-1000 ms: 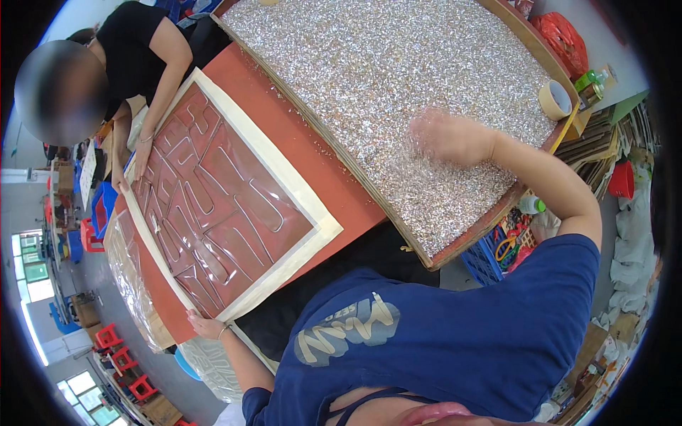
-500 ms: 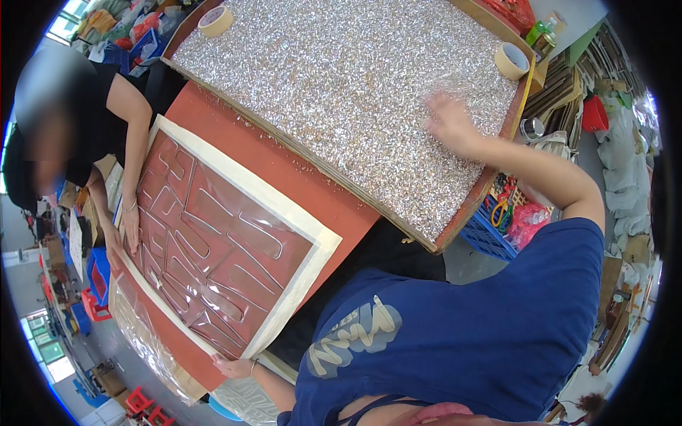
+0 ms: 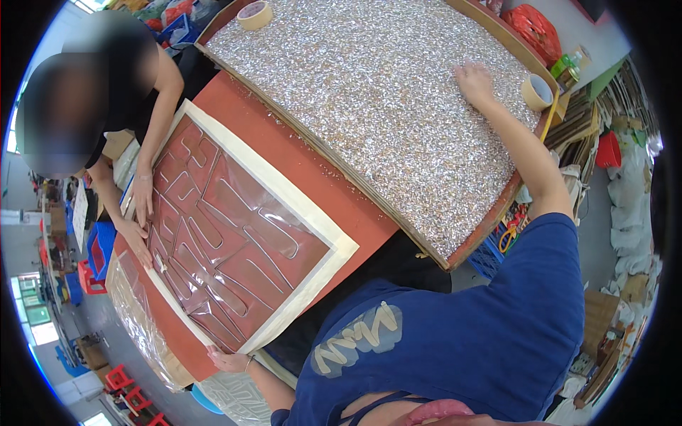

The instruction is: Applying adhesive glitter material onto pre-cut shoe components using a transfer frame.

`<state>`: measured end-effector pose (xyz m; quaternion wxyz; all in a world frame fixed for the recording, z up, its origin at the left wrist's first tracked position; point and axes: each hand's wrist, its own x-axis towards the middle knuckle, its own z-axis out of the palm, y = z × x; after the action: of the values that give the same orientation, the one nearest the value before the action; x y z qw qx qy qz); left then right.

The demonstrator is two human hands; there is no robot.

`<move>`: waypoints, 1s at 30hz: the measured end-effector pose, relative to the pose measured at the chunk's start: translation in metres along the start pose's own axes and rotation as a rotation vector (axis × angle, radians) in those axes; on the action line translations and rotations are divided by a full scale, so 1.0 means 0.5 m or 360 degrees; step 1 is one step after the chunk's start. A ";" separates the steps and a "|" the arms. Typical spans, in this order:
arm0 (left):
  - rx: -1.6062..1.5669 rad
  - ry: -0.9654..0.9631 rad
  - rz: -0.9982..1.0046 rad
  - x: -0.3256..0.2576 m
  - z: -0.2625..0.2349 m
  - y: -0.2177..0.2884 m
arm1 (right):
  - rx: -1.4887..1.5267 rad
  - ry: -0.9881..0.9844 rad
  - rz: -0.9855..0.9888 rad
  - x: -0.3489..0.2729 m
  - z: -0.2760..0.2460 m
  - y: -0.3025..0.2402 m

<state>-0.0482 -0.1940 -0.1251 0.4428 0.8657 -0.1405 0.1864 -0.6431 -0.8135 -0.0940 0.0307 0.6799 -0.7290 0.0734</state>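
Note:
A clear plastic sheet [image 3: 278,221] with silvery curved outlines and a cream border lies on a reddish-brown board [image 3: 366,216]. My left hand [image 3: 229,360] is at its near corner, fingers closed on the bordered edge. My right hand [image 3: 474,82] rests with fingers spread on a layer of glittery silver flakes [image 3: 369,106], its fingertips partly among them. These flakes fill a large wooden-edged tray [image 3: 465,250]. Across from me, a person's two hands [image 3: 139,213] press along the sheet's left edge.
Two rolls of tape sit in the tray, one at the far left [image 3: 254,14] and one at the right [image 3: 536,92]. A red plastic bag [image 3: 533,34] lies beyond the far rim. Below the right rim is a blue crate [image 3: 486,257] with scissors [image 3: 507,239].
My right hand, blurred earlier, has moved farther away across the flakes and now looks still. My left hand stays at the sheet's corner. The whole view has shifted slightly.

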 end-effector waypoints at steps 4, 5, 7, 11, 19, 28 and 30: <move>0.0242 -0.0057 0.0090 0.006 -0.009 -0.004 | 0.0279 0.0173 -0.0699 -0.017 0.003 -0.208; 0.0183 -0.0065 0.0070 0.008 -0.010 -0.013 | 0.0304 0.0172 -0.0718 -0.018 0.005 -0.252; 0.0121 -0.0034 0.0062 0.002 0.000 0.000 | 0.0224 -0.0010 -0.0997 -0.040 -0.005 -0.325; 0.0115 -0.0028 0.0053 -0.002 -0.004 -0.001 | 0.0381 -0.0143 -0.1693 -0.201 -0.092 -0.406; 0.0092 0.0007 -0.0008 -0.006 -0.006 0.016 | 0.0297 0.0176 -0.1855 -0.131 -0.047 -0.482; 0.0209 -0.0005 0.0076 0.000 -0.011 -0.003 | 0.0171 0.0131 -0.1567 -0.084 -0.037 -0.616; 0.0238 -0.0011 0.0122 -0.003 -0.010 0.005 | -0.0103 0.0266 -0.1036 -0.029 -0.044 -0.601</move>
<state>-0.0515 -0.1913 -0.1215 0.3688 0.8910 -0.1609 0.2102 -0.3441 -0.8155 -0.0546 0.1338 0.8673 -0.4706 0.0922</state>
